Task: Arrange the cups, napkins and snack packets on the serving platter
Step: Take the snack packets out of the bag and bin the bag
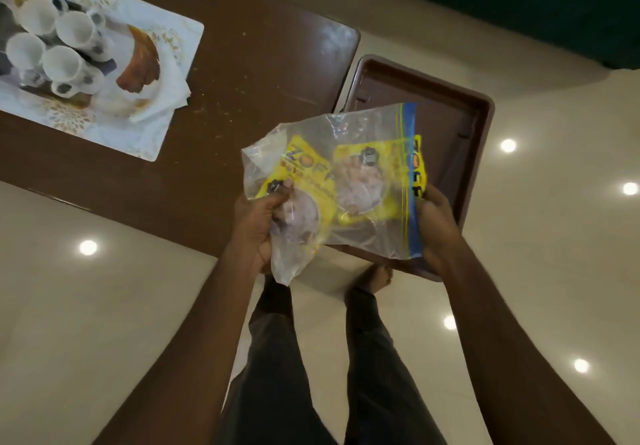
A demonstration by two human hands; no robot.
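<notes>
Clear bag (363, 133) of 2 snack packets (360, 174) is being held, left hand (256, 223) curling fingers (281, 191) round it, right hand (438, 226) pinching its blue zip edge (409, 122); unsealing is probably coming next.

Four cups (69, 29) stand clustered on the platter (147, 58), on a mat (114, 133) at upper left of the frame, napkins (173, 90) at its lower right edge; at centre, the bag (363, 237) holding snack packets (304, 174) overlaps the tray (450, 126) behind it

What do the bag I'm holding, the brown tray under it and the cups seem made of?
Zip bag: thin clear plastic film, glossy and crinkled, snack packets showing through. Brown tray: likely moulded plastic, smooth with dull sheen. Cups: probably glazed ceramic, white and opaque.
</notes>
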